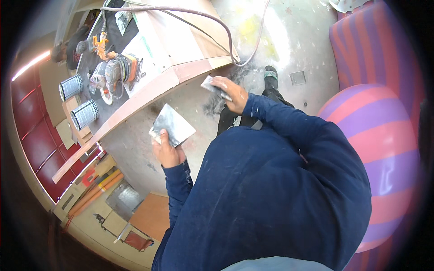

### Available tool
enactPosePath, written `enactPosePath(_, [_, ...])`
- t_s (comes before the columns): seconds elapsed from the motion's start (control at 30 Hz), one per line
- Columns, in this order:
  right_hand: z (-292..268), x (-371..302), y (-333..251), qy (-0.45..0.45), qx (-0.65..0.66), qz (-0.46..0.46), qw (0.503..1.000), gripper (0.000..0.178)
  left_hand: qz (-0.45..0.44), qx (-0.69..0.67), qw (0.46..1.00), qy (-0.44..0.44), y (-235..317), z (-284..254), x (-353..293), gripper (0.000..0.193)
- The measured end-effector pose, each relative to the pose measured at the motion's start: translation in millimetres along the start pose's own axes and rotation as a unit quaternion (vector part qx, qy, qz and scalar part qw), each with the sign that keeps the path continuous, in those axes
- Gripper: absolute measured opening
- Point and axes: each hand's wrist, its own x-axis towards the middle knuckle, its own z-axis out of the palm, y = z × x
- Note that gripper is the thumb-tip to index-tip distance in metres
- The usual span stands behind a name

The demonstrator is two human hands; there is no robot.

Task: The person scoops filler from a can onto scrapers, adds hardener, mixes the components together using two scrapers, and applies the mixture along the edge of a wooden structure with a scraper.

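Note:
My left hand [169, 151] is closed on the near corner of a flat square plate [174, 122], white with a grey smear, its thumb lying on top. My right hand [231, 93] grips a smaller flat grey-and-white piece [215, 88], with the fingers over its upper edge; its exact kind does not show. Both hands are apart, held over the floor in front of my body. The right one is close to the curved edge of a pale wooden workpiece [169, 77], without visible contact.
An orange-and-grey power sander [121, 72] rests on the bench beside two metal cans [84, 114]. A mauve hose [217, 20] loops over the workpiece toward the floor. Striped pink-and-purple rounded forms [377, 153] stand at my right. Boards and orange tubes [97, 192] lie at lower left.

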Motion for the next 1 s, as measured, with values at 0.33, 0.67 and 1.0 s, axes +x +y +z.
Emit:
enactPosePath(0.33, [-9, 16, -89, -0.122, -0.012, -0.179, 0.976, 0.089, -0.033, -0.138, 0.984, -0.111, -40, 30, 5, 0.032])
enactPosePath(0.67, [-57, 15, -74, -0.078, -0.200, -0.006, 0.977, 0.068, 0.087, -0.118, 0.987, -0.061, -18, 44, 6, 0.028])
enactPosePath(1.0, [-43, 23, -99, -0.143, -0.225, -0.108, 0.958, 0.073, 0.313, 0.289, 0.904, 0.025, -4, 50, 6, 0.023])
